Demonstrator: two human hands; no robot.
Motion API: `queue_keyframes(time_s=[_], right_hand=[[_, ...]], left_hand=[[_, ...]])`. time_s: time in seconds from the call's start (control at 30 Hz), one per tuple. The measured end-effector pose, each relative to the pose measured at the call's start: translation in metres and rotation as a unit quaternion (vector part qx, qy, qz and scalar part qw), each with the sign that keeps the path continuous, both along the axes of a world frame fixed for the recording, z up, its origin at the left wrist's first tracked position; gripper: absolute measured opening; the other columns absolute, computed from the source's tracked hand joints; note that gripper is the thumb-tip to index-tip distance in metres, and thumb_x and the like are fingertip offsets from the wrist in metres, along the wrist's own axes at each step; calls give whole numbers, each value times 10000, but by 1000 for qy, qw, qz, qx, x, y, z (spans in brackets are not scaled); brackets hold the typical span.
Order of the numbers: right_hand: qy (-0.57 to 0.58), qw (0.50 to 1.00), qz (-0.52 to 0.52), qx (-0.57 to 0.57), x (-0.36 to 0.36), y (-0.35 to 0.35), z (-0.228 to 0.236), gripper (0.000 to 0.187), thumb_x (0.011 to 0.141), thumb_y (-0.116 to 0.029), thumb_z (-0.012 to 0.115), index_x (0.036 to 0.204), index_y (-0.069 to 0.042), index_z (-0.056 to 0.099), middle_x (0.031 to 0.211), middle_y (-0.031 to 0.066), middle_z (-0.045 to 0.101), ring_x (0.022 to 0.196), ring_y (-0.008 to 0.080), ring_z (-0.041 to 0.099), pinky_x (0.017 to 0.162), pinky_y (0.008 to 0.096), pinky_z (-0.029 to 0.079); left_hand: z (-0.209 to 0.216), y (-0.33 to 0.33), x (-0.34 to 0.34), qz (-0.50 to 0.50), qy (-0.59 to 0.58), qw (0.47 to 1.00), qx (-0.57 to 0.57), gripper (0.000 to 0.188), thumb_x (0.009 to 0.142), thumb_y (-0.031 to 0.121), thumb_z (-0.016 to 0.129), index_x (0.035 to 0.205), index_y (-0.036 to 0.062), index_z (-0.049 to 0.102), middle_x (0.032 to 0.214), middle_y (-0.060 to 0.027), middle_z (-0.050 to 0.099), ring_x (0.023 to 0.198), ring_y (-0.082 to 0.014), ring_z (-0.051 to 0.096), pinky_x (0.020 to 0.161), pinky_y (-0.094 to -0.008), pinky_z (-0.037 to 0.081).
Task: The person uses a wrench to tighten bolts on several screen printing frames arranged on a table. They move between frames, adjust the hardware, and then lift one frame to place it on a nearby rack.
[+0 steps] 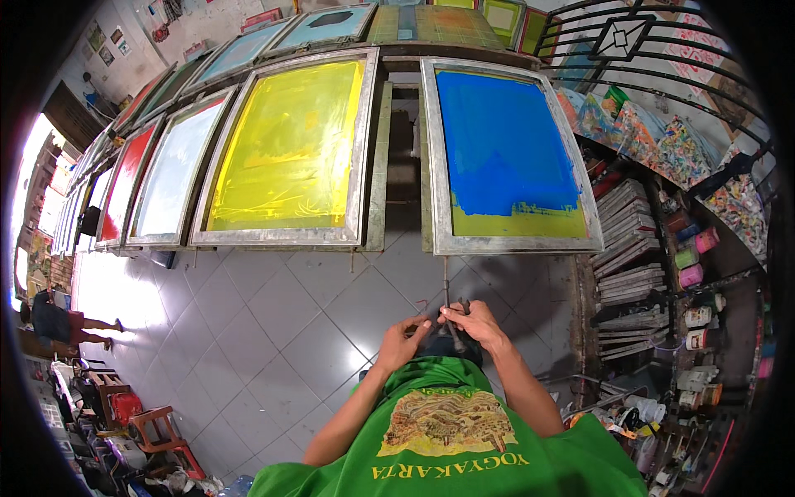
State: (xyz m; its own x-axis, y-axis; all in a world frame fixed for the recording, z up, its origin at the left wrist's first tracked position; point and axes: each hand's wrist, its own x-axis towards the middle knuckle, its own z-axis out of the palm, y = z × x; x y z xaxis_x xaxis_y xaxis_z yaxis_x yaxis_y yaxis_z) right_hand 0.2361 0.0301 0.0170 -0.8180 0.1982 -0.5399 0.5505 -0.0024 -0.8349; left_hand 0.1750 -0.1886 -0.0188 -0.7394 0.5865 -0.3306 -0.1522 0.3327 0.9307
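My right hand point(478, 325) is closed with its fingertips around a thin metal rod point(446, 286), just below the near edge of a screen-printing frame. The rod runs up toward that frame, and some dark metal shows below the fingers, too small to name. My left hand point(402, 341) is beside it with curled fingers pressed together; what they hold, if anything, is hidden. Blue ink covers most of the mesh in the screen-printing frame point(439, 244) ahead of me, with a yellow-green strip along its near side. To its left lies another metal-edged frame with yellow ink point(286, 145).
More frames, including a white one point(178, 174) and a red one point(128, 182), continue leftward. Stacked slats point(625, 236), ink tubs point(691, 273) and a black railing point(646, 50) stand right. Grey tiles point(281, 306) cover the floor. A person point(58, 319) is at far left.
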Motion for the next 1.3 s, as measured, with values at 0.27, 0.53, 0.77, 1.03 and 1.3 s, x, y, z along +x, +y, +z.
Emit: queue_keyframes(time_s=[0.27,0.53,0.77,1.03,1.3], right_hand=[[23,995,-70,62,5,-12,-19,305,920,-279,792,884,22,750,821,73,777,726,89,666,623,281,495],[0,991,63,119,5,1,-17,437,981,-400,708,1021,35,741,798,67,763,821,126,691,780,305,525],[-23,967,233,102,17,15,33,402,1044,-373,622,1041,5,758,774,33,759,645,71,532,597,297,425],[-12,998,16,-62,33,-20,27,309,1012,-286,659,1059,14,716,844,10,776,604,7,467,534,210,370],[59,955,48,286,31,-32,10,480,911,-416,748,873,59,686,717,189,707,613,280,636,617,426,500]], left_hand=[[90,34,13,-223,-42,956,-183,540,979,503,672,1221,21,703,965,-137,764,912,-186,736,831,-364,548],[45,8,13,-165,-154,974,-16,296,1059,215,563,1149,-38,688,980,-113,774,827,-173,748,767,-289,552],[-15,-32,-21,-109,-335,928,124,410,1090,267,560,1391,-11,579,1157,-111,745,937,-149,721,745,-252,529],[-83,13,27,-137,-46,988,60,564,1075,291,576,1548,41,398,1336,-145,612,1069,-150,626,912,-304,510],[-65,61,56,-112,-185,960,178,410,1084,350,489,1352,43,533,1139,-82,643,970,-186,650,828,-312,546]])
